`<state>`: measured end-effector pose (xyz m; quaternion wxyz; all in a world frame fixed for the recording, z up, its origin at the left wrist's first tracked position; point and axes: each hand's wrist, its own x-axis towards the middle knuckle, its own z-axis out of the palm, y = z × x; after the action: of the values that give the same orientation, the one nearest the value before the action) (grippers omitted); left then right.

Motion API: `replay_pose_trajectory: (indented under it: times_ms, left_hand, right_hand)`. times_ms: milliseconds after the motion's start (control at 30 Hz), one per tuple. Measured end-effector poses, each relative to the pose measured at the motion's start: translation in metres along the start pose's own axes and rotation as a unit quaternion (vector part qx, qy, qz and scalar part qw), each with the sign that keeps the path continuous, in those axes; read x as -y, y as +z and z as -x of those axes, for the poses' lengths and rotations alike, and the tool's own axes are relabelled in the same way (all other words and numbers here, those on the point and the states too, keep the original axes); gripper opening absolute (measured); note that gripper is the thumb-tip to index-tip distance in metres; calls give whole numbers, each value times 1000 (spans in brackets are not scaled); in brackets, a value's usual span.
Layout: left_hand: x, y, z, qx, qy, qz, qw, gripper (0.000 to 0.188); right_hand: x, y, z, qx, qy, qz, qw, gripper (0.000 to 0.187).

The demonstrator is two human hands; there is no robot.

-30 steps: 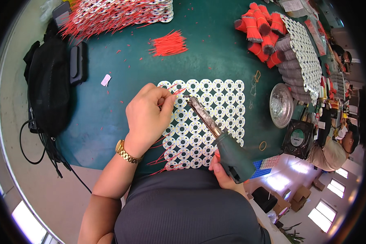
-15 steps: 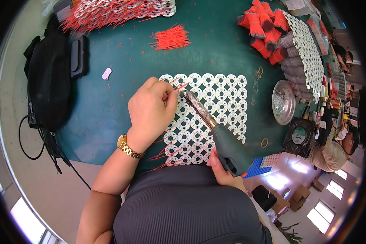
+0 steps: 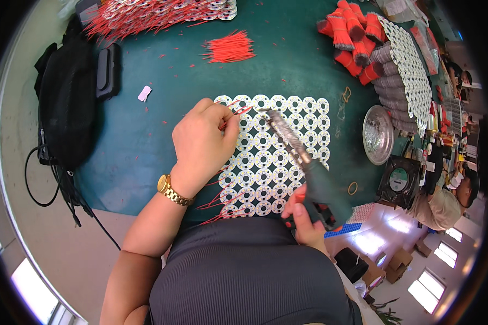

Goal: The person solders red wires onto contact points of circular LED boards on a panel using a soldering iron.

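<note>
Green surface (image 3: 146, 151) carried the white panel of round boards (image 3: 274, 157) mid-near. Left hand (image 3: 203, 143) rested on its left part, pinching a red wire (image 3: 234, 115). Right hand (image 3: 303, 214), near edge, gripped the soldering iron (image 3: 303, 162), tip on the far row.

A single head-worn fisheye camera looks steeply down, close over the green table (image 3: 146, 146).

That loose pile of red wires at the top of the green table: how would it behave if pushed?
The red wire pile would probably scatter: the strands lie loose and unbundled. Each looks thin and light, so likely easy to slide. Stray bits already dot the green table, suggesting they spread readily.
</note>
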<state>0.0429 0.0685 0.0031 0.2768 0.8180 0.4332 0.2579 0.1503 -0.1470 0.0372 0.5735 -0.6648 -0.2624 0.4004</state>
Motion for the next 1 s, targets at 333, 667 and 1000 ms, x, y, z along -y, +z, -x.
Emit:
replay_pose_trajectory:
  times_ms: [333,667,1000]
  left_hand:
    - [-9,-32,3,67,-31,160,984,7]
    - [0,-17,9,88,-1,44,995,14]
    - [2,-20,8,103,3,58,993,12]
  right_hand:
    - [-19,-19,12,45,-51,9,998,36]
    - [-28,-25,14,82,-92,171,977,34]
    - [-25,-17,11,87,-77,180,977,12]
